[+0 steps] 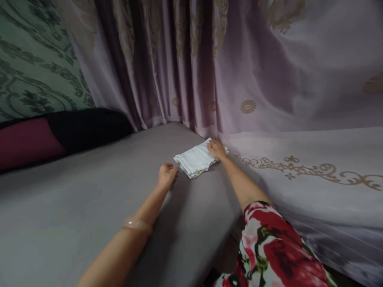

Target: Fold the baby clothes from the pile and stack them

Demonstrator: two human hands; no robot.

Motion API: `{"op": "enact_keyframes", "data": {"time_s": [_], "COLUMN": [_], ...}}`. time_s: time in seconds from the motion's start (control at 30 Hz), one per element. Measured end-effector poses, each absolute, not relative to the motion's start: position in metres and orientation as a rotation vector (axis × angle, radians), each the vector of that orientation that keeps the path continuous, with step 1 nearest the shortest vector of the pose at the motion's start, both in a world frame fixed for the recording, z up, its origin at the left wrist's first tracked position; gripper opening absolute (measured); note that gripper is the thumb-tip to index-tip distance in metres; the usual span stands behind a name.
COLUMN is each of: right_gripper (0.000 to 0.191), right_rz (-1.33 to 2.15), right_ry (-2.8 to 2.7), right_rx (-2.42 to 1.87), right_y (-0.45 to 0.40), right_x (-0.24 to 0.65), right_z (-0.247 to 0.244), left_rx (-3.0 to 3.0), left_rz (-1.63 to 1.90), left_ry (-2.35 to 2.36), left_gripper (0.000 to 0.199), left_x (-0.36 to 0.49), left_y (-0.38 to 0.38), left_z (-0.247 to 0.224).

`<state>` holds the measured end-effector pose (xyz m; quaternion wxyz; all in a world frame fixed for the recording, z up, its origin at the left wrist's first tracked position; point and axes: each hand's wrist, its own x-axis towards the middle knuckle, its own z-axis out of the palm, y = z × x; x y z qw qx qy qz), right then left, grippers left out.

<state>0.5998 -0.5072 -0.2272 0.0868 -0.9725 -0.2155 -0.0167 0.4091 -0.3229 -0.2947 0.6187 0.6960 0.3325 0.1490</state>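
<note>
A folded white cloth [194, 157], perhaps a garment, lies flat in several layers near the corner of the grey-covered bed. Bits of coloured print show along its lower left and front edges. My right hand [216, 149] rests on the cloth's right end, fingers spread over the top layer. Just off the cloth's left corner is my left hand [167, 174], its fingers curled in and nothing visible in them. A pale bangle [137, 224] circles my left forearm.
The grey bed surface [74, 211] stretches to the left. A black and maroon cushion-like object [86, 127] lies along the green patterned wall [36, 63]. Purple curtains [251, 71] with gold motifs hang behind the bed and down its right side.
</note>
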Motion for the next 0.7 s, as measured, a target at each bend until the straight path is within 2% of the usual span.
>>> {"op": "enact_keyframes", "data": {"time_s": [0.23, 0.47, 0.6, 0.7], "right_gripper": [0.061, 0.062, 0.059, 0.059], "right_rz": [0.16, 0.184, 0.044, 0.113], "right_ry": [-0.519, -0.534, -0.753, -1.006], "right_rx": [-2.971, -2.972, -2.925, -2.851], "right_y": [-0.494, -0.494, -0.476, -0.458], "right_x": [0.597, 0.613, 0.594, 0.56], "right_z": [-0.233, -0.241, -0.249, -0.25], "left_rx": [1.668, 1.82, 1.849, 1.842], "left_rz": [0.218, 0.125, 0.066, 0.054], "left_ry": [0.725, 0.705, 0.706, 0.745], "left_gripper": [0.039, 0.047, 0.046, 0.045], "left_x": [0.351, 0.28, 0.245, 0.23], "left_y": [-0.265, -0.21, -0.199, -0.202], "left_z": [-0.299, -0.289, -0.27, -0.252]}}
